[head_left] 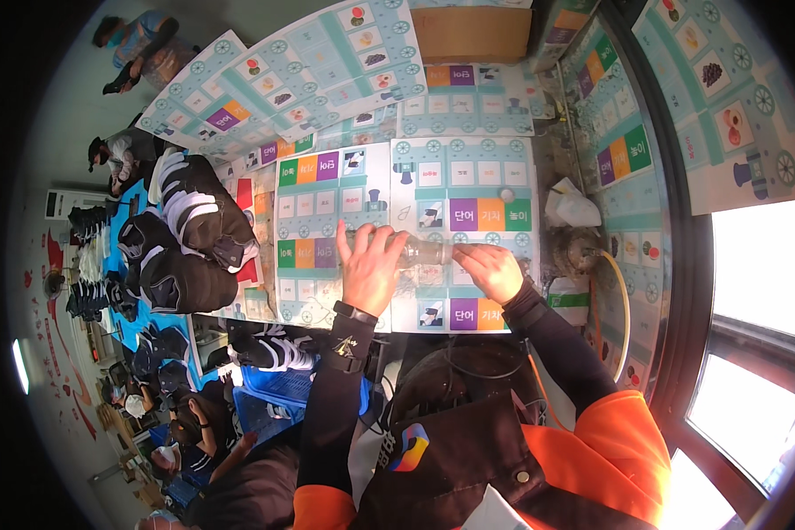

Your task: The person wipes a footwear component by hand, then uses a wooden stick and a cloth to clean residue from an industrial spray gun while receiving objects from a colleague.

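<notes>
A clear, see-through bottle [422, 253] lies sideways above the printed board [406, 305] in front of me. My left hand [371, 269] is closed round its wider part, the fingers curled over the top. At the narrower end, the fingertips of my right hand [493, 269] are pinched together on the bottle. My right fingers hide that tip, so I cannot tell whether a cap is on it. A small round whitish piece [507, 194] sits on the board beyond my right hand.
Dark padded pieces with white edges [199, 225] are piled at the left, above a blue crate [274, 389]. Printed boards [327, 66] lean at the back. A white bag [572, 205] and yellow hose [625, 309] are at the right. Several people work at far left.
</notes>
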{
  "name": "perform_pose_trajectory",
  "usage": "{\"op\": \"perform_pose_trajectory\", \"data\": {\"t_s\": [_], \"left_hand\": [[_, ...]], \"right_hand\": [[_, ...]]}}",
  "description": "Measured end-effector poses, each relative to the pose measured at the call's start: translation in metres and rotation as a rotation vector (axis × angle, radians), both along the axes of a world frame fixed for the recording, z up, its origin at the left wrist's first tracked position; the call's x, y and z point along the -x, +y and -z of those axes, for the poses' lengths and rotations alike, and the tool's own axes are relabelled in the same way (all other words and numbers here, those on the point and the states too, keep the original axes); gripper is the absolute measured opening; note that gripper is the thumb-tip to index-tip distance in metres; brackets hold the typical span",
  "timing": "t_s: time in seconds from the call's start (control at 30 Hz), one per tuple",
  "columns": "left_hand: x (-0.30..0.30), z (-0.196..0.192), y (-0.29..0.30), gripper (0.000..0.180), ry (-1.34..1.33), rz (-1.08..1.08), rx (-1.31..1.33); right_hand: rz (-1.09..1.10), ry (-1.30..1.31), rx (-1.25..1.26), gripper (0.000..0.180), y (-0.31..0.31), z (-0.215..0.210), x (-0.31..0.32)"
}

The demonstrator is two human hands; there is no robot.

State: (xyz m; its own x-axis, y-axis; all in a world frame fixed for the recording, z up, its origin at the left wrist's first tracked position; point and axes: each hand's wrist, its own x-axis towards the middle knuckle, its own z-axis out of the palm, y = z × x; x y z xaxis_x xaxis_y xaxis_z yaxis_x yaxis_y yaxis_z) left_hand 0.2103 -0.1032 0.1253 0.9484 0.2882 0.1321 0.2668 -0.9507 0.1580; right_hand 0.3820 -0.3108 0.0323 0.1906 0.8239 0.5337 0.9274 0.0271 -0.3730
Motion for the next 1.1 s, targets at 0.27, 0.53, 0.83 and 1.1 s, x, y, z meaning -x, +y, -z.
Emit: {"op": "perform_pose_trajectory", "data": {"t_s": [0.27, 0.53, 0.83, 1.1], "left_hand": [[-0.001, 0.017, 0.006, 0.066, 0.026, -0.038, 0.076], [-0.036, 0.06, 0.019, 0.072, -0.01, 0.001, 0.16], [-0.112, 0.128, 0.058, 0.069, -0.243, -0.218, 0.35], [-0.179, 0.223, 0.11, 0.074, -0.351, -0.382, 0.62]], "right_hand": [[0.026, 0.464, 0.191, 0.018, 0.004, -0.034, -0.009], [0.134, 1.499, 0.508, 0.016, 0.002, -0.038, -0.052], [0.244, 1.741, 0.242, 0.024, -0.033, -0.055, -0.073], [0.521, 1.849, -0.034, 0.02, -0.065, -0.042, -0.059]]}}
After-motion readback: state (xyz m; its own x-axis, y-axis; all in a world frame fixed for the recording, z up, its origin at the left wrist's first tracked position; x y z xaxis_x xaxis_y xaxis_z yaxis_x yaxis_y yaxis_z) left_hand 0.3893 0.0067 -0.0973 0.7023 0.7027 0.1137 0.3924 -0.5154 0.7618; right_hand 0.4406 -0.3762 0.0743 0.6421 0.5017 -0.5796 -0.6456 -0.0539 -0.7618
